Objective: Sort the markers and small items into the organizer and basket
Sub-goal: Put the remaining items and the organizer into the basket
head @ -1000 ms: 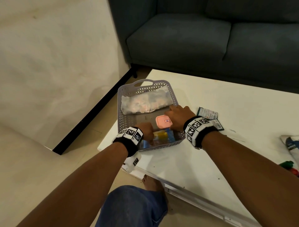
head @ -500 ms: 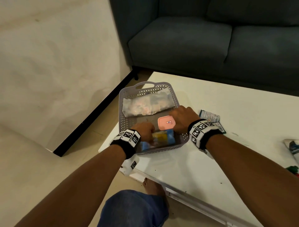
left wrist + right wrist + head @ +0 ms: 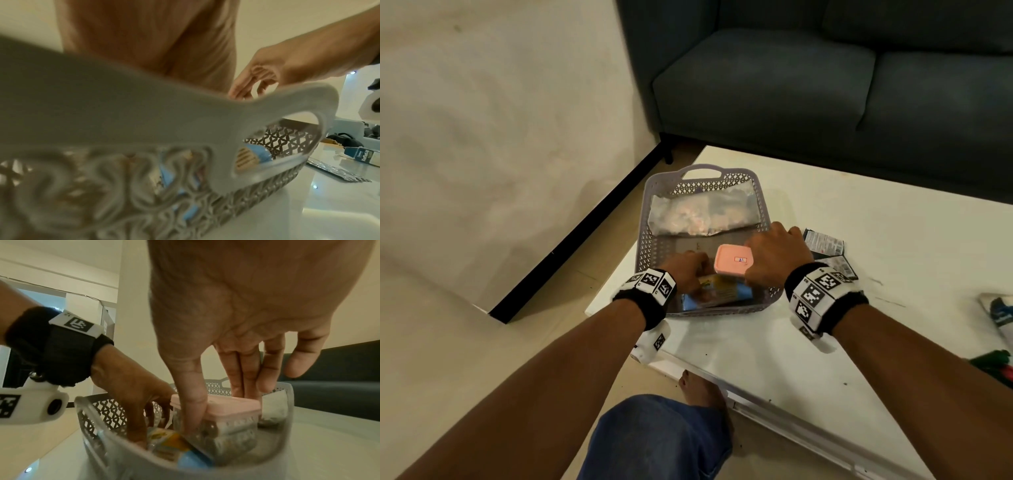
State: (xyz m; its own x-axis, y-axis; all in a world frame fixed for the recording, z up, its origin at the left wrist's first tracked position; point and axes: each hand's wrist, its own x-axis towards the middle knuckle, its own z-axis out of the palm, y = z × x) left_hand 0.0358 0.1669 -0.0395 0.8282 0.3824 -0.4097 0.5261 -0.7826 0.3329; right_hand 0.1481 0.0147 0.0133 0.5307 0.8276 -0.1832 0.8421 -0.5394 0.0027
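A grey lattice basket (image 3: pixel 654 219) stands on the left corner of the white table (image 3: pixel 756 342). At its far end lies a clear bag of small items (image 3: pixel 702 216). My right hand (image 3: pixel 774 253) pinches a small pink-lidded container (image 3: pixel 731 260) inside the basket, thumb on the near side and fingers on the far side (image 3: pixel 244 386). My left hand (image 3: pixel 688 270) reaches down into the near end and holds a blue and yellow packet (image 3: pixel 722 291) by its left edge. The wrist views show the same packet (image 3: pixel 168 443) and container (image 3: pixel 232 407) behind the basket rim (image 3: pixel 287 402).
Dark sachets (image 3: pixel 823 240) lie just right of the basket. A printed pack (image 3: pixel 1000 315) and markers (image 3: pixel 993 363) lie at the table's right edge. A dark sofa (image 3: pixel 825 85) stands behind the table. My knee (image 3: pixel 661 435) is below the front edge.
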